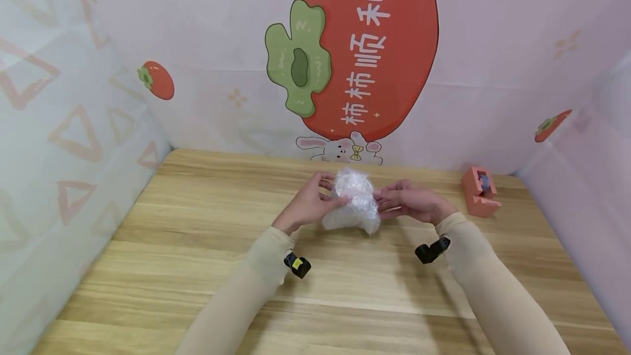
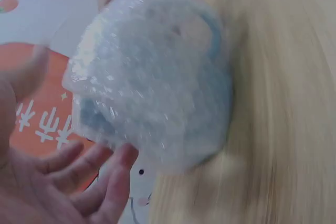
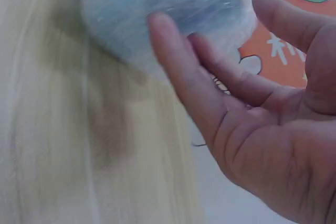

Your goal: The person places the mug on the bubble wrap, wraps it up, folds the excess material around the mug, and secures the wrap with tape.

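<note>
A bundle of clear bubble wrap (image 1: 354, 201) stands on the wooden table near its back edge. Through the wrap (image 2: 152, 72) shows a pale blue object with a curved, handle-like loop. On its left side is my left hand (image 1: 315, 200), fingers loosely spread and fingertips right at the wrap, with the thumb held apart in the left wrist view. My right hand (image 1: 411, 201) is at the other side, palm turned toward the bundle. In the right wrist view its relaxed fingers (image 3: 181, 64) overlap the wrap's lower edge.
A coral tape dispenser (image 1: 480, 192) with a roll of tape sits at the back right of the wooden table (image 1: 197, 267). Printed cloth walls (image 1: 212, 108) rise behind the table and along both sides. Each wrist carries a small black camera (image 1: 432, 250).
</note>
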A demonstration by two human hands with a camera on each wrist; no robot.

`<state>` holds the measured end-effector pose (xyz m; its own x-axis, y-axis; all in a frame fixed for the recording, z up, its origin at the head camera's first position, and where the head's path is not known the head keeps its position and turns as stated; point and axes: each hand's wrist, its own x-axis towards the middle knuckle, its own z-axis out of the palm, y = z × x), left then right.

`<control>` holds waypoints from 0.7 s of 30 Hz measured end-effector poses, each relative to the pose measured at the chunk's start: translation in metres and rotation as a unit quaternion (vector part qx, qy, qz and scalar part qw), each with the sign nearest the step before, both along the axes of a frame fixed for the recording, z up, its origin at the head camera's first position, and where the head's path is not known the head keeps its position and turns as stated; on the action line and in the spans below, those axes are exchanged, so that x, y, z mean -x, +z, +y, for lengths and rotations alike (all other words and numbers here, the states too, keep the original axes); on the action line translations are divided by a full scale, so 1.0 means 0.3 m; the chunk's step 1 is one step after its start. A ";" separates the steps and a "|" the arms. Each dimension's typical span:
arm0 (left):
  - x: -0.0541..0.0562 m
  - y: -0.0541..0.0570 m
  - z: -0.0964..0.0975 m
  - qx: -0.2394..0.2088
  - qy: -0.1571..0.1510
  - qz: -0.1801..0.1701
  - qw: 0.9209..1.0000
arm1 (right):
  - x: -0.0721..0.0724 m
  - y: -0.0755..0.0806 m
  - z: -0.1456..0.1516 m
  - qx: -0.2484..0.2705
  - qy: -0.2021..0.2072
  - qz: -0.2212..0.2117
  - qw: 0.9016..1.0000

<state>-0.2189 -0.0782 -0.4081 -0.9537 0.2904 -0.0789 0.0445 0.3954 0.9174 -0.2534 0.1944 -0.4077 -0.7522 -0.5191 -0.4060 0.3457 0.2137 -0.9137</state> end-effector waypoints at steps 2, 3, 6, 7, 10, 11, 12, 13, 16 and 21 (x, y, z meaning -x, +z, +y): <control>0.012 0.005 0.008 -0.029 0.030 -0.030 0.999 | 0.002 0.014 -0.010 -0.014 0.000 -0.003 1.000; 0.019 0.004 0.015 -0.043 0.048 -0.042 0.997 | 0.003 0.020 -0.015 -0.024 -0.003 -0.002 1.000; 0.039 -0.004 0.041 -0.072 0.093 -0.072 0.990 | -0.001 0.031 -0.037 -0.058 -0.016 0.006 0.998; 0.043 -0.005 0.049 -0.079 0.104 -0.080 0.988 | -0.004 0.033 -0.044 -0.068 -0.022 0.010 0.997; 0.047 -0.003 0.072 -0.088 0.137 -0.093 0.982 | -0.012 0.034 -0.066 -0.088 -0.044 0.024 0.995; 0.047 0.000 0.077 -0.088 0.145 -0.092 0.981 | -0.014 0.034 -0.071 -0.095 -0.051 0.031 0.994; 0.046 0.003 0.082 -0.089 0.150 -0.089 0.981 | -0.016 0.034 -0.077 -0.102 -0.059 0.037 0.992; 0.045 0.008 0.086 -0.087 0.154 -0.086 0.980 | -0.018 0.036 -0.081 -0.111 -0.064 0.043 0.991; 0.045 0.016 0.094 -0.085 0.157 -0.078 0.981 | -0.025 0.047 -0.083 -0.133 -0.066 0.060 0.987; 0.046 0.000 0.082 -0.094 0.140 -0.084 0.982 | -0.018 0.066 -0.069 -0.128 -0.074 0.064 0.987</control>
